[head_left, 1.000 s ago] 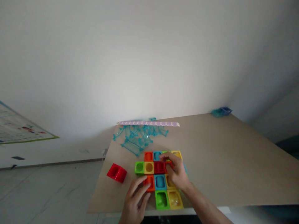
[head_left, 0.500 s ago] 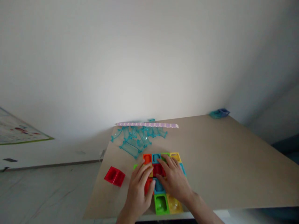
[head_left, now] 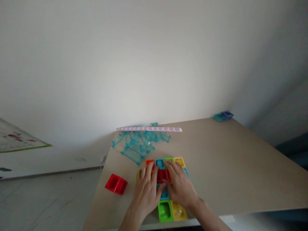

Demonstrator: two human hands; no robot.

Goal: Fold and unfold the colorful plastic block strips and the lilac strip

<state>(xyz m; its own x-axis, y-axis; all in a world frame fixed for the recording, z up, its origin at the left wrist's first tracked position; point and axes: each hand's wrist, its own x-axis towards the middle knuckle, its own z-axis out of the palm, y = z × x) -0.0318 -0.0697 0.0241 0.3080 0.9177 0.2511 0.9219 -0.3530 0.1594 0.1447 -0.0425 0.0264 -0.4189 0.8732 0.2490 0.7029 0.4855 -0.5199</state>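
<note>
Several hollow toy blocks in orange, blue, green, yellow and red lie packed side by side near the table's front edge. My left hand (head_left: 146, 194) rests over the left part of this group, fingers stretched forward, hiding several blocks. Over the right part lies my right hand (head_left: 180, 186), its fingers spread flat on the blocks. Between the hands I see a red block (head_left: 162, 176) and a blue block (head_left: 159, 163) behind it. A green block (head_left: 165, 211) and a yellow block (head_left: 178, 211) form the near end. Neither hand lifts anything.
Left of the group sits a pair of red blocks (head_left: 115, 184). Farther back lie clear blue track-like pieces (head_left: 134, 150) and a long purple-and-white strip (head_left: 150, 129) by the wall. A teal and dark-blue item (head_left: 223, 116) stands in the table's far right corner.
My left hand has shifted forward and flattened over the left blocks, covering more of them. The right hand stays nearly in place. The whole view has moved slightly.
</note>
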